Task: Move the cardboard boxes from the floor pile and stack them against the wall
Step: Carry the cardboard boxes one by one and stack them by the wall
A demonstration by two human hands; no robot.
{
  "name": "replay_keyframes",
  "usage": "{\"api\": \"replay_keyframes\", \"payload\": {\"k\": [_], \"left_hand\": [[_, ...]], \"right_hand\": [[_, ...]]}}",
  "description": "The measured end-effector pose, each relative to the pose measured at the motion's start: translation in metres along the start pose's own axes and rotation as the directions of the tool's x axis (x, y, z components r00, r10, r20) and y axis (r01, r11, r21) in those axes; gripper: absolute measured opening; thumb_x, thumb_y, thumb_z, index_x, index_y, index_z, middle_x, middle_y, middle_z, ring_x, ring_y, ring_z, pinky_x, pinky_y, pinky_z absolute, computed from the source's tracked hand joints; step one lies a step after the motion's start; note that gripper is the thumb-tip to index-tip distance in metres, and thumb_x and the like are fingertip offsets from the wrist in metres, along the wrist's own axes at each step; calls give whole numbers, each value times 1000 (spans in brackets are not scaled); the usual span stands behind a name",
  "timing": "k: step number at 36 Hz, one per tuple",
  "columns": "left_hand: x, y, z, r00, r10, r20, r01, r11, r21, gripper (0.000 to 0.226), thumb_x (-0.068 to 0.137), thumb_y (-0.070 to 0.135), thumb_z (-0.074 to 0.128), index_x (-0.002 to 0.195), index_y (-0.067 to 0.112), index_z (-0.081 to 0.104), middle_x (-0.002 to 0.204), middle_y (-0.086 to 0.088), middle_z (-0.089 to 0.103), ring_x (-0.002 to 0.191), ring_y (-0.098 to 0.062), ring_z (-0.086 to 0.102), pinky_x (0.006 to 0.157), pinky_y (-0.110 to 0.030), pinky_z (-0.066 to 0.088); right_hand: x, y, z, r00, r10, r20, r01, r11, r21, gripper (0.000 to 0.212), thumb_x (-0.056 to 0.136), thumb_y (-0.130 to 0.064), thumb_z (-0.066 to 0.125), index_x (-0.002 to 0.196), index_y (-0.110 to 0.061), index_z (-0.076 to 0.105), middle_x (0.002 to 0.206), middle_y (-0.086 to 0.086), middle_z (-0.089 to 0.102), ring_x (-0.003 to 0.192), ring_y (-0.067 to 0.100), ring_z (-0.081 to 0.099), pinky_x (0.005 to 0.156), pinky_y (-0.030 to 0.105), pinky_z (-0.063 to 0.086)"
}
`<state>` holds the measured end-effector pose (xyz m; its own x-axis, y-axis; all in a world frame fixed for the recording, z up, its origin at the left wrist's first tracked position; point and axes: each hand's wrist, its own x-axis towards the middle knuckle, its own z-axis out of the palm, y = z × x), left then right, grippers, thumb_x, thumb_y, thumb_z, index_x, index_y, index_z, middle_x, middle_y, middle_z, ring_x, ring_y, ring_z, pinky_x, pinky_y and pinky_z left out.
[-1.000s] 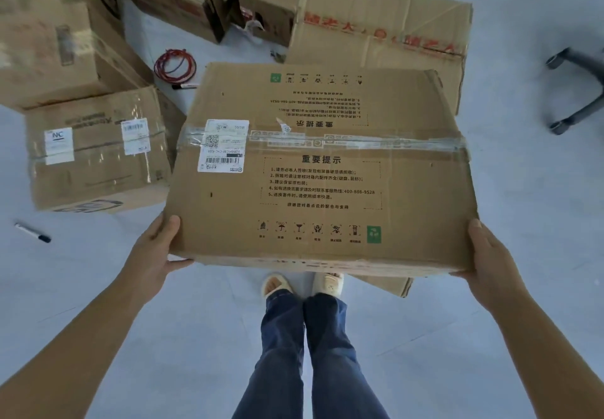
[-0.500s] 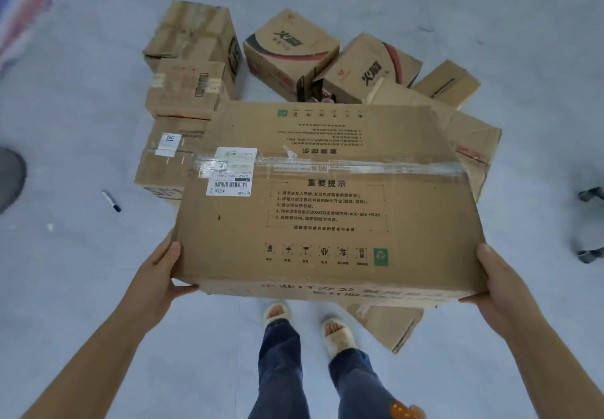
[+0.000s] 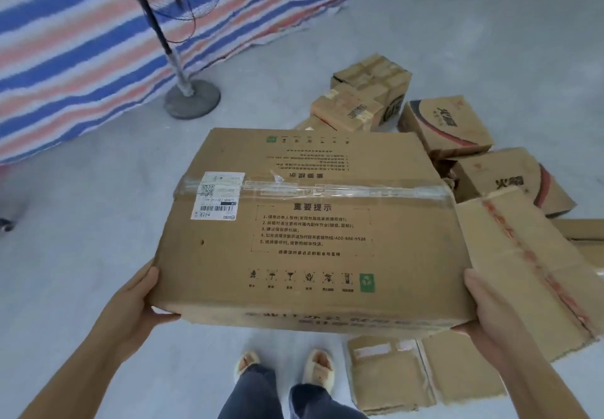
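You are carrying the large flat box (image 3: 307, 229) in the air above your feet, your left hand (image 3: 135, 307) and right hand (image 3: 487, 314) gripping its near corners from the sides. It is looking stiff, broad and probably light; keep supporting those corners underneath. Since the earlier frame you are turning left: the floor pile (image 3: 457, 144) is now lying to your right, the striped tarp (image 3: 81, 42) ahead.

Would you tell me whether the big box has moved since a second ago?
Yes: the big box has swung left, away from the floor pile.
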<state>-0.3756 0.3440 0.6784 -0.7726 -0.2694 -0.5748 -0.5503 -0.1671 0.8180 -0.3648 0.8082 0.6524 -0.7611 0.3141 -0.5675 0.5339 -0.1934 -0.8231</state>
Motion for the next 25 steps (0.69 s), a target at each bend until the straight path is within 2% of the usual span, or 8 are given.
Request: {"api": "replay_keyframes", "payload": {"k": [4, 6, 9, 11, 13, 17, 20, 25], "left_hand": [[-49, -25, -44, 990, 15, -137, -27, 996, -81, 32, 104, 22, 33, 128, 27, 54, 129, 7, 59, 121, -24, 52, 78, -49, 50], [-77, -41, -66, 979, 20, -204, -46, 991, -122, 31, 104, 23, 34, 125, 30, 55, 129, 9, 59, 121, -22, 52, 79, -49, 51], [-126, -70, -98, 950, 26, -312, -91, 977, -194, 32, 103, 24, 34, 127, 31, 55, 132, 9, 58, 124, -22, 51, 81, -51, 51], [-161, -92, -114, 920, 24, -390, -129, 961, -245, 32, 103, 23, 34, 124, 30, 57, 130, 9, 58, 125, -22, 50, 82, -51, 50], [-198, -114, -129, 885, 11, -466, -166, 942, -291, 31, 103, 21, 34, 117, 31, 60, 126, 11, 59, 123, -23, 50, 82, -51, 50], [-276, -166, -154, 809, -16, -587, -231, 910, -343, 31, 104, 22, 33, 116, 31, 60, 128, 6, 59, 120, -25, 51, 78, -49, 50], [-340, -209, -171, 747, -53, -663, -268, 888, -373, 31, 104, 22, 32, 118, 29, 59, 126, 8, 59, 123, -26, 50, 77, -48, 50], [-450, -281, -186, 616, -152, -773, -326, 844, -426, 33, 104, 23, 32, 130, 27, 52, 134, 3, 55, 124, -27, 50, 75, -48, 51]], "right_hand": [[-3, -4, 32, 990, 53, 132, -43, 996, -78, 29, 104, -31, 31, 105, -27, 60, 77, -16, 73, 56, 4, 65, 39, 17, 44], [-9, -7, 51, 974, 60, 219, -37, 994, -106, 27, 98, -43, 43, 107, -24, 61, 91, -10, 73, 70, 10, 67, 51, 23, 48], [-17, -5, 80, 946, 79, 313, -35, 989, -145, 68, 81, -59, 60, 134, -17, 53, 132, 0, 58, 113, 25, 57, 78, 40, 46], [-27, -2, 100, 926, 92, 367, -22, 982, -190, 79, 79, -60, 63, 143, -19, 44, 139, 0, 52, 119, 27, 53, 88, 46, 46], [-42, 5, 118, 897, 120, 425, -15, 970, -244, 62, 91, -51, 51, 144, -19, 42, 139, 1, 53, 115, 26, 55, 98, 52, 45], [-93, 26, 148, 822, 157, 548, 13, 956, -293, 43, 100, -36, 41, 139, -17, 47, 115, 0, 63, 101, 19, 60, 88, 41, 47], [-140, 51, 162, 774, 162, 612, 34, 955, -296, 39, 99, -32, 44, 133, -15, 50, 110, 0, 66, 106, 17, 58, 90, 40, 48], [-211, 97, 179, 612, 197, 766, 214, 891, -400, 57, 62, -59, 70, 109, -29, 60, 94, -9, 73, 90, 16, 69, 67, 37, 59]]}}
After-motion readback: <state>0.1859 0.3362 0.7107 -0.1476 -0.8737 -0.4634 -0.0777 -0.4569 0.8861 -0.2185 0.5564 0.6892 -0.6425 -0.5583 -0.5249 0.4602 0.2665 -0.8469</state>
